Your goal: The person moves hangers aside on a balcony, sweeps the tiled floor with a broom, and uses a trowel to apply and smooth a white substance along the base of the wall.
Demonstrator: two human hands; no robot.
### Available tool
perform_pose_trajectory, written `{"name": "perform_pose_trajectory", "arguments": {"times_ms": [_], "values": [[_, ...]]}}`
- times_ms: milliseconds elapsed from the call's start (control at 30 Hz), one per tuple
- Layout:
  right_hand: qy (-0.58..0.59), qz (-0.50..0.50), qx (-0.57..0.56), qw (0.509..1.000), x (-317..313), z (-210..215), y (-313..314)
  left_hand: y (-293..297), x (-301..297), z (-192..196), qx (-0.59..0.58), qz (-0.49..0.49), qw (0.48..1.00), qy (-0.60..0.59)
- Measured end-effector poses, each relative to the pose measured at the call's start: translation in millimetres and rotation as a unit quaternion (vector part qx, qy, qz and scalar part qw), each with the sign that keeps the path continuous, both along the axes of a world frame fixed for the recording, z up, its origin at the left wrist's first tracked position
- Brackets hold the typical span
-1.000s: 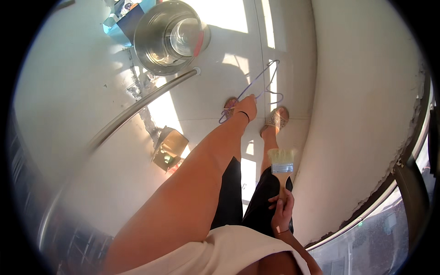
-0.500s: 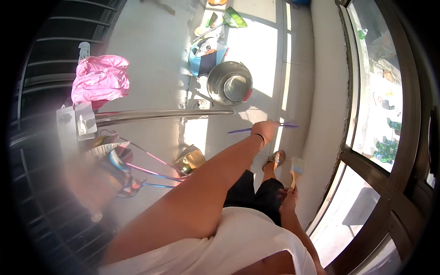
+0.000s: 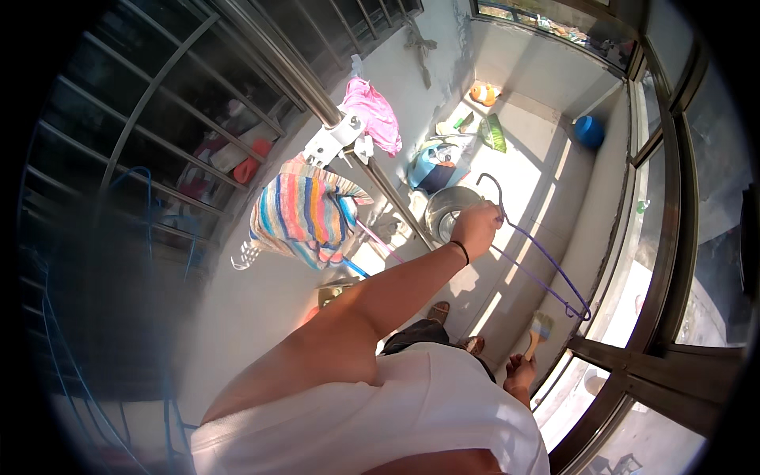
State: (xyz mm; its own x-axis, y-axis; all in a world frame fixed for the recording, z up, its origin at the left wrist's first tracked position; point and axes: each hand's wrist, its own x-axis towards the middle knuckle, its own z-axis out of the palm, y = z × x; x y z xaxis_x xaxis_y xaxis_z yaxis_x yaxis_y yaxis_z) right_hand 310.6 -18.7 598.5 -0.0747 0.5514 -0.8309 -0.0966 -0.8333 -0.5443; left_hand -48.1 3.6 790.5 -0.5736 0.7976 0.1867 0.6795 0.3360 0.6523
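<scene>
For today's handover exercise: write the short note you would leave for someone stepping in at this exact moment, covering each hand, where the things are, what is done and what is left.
Left hand: raised, gripping the purple wire clothes hanger near its hook; nothing hangs on it.
Right hand: low at the side, holding the small wooden-handled paintbrush.
Things: the striped multicoloured towel and pink cloth hang by the steel rail; the round steel basin stands on the floor below.
Done: hanger lifted off the floor.
Left: hanger not yet on the rail.

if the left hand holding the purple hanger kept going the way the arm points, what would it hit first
Probably the metal basin on the floor, just beyond the left hand with its purple hanger. The steel rail passes close beside it, but depth is hard to judge in this view.
</scene>
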Motion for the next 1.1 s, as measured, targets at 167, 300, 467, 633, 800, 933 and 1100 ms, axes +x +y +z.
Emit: {"name": "perform_pose_trajectory", "arguments": {"times_ms": [167,300,467,633,800,933,1100], "values": [[0.036,0.01,0.016,0.999,-22,24,27,-13,-71,5,0.13,0.129,0.957,-0.226],[0.033,0.01,0.021,0.999,-34,34,43,3,-114,24,0.14,0.205,0.944,-0.219],[0.028,-0.003,0.014,0.999,-47,41,69,50,-170,55,0.166,0.301,0.918,-0.196],[0.079,0.032,0.008,0.996,-72,41,111,83,-280,43,0.256,0.37,0.89,-0.069],[0.075,0.029,0.025,0.996,-83,39,195,126,-299,59,0.337,0.423,0.824,-0.169],[0.108,0.006,0.034,0.994,-127,34,242,126,-338,66,0.378,0.467,0.796,-0.071],[0.122,0.043,0.022,0.991,-200,57,296,104,-377,59,0.402,0.515,0.756,-0.048]]}}
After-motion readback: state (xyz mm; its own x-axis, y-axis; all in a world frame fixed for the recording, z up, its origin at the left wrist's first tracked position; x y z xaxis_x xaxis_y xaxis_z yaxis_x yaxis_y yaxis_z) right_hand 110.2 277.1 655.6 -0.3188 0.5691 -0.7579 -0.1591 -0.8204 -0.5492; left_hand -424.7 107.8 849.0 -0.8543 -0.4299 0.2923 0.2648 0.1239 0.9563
